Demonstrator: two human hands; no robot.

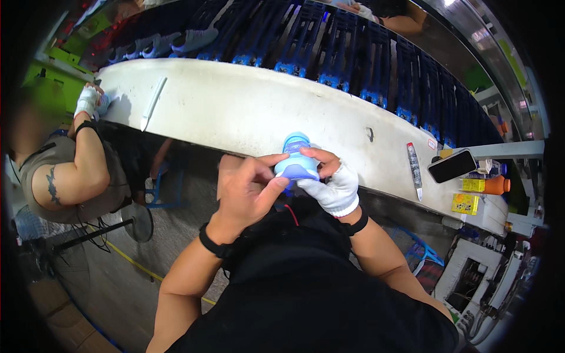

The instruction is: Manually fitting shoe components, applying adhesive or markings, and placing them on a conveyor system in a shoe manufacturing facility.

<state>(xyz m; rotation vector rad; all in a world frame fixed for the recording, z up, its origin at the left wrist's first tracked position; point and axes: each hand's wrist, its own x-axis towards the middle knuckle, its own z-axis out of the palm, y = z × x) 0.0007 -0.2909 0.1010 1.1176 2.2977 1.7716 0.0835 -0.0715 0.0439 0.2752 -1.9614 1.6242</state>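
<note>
A light-blue and violet shoe (pixel 296 159) is held between my two hands at the near edge of the white bench, in front of my body. My bare left hand (pixel 250 185) grips its left side, thumb and fingers pinched on the rim nearest me. On the right side my right hand (pixel 333 183), in a white glove with the thumb bare, closes round the shoe. Both hands partly cover it, so its full shape is hidden.
Beyond the white bench (pixel 223 88) runs a rack of dark-blue slats (pixel 300 41), with several grey shoes (pixel 197 39) at its left. A white-handled knife (pixel 154 103), another blade tool (pixel 415 170), a phone (pixel 452 166) and a yellow box (pixel 465 204) lie on the bench. A co-worker (pixel 70 170) sits left.
</note>
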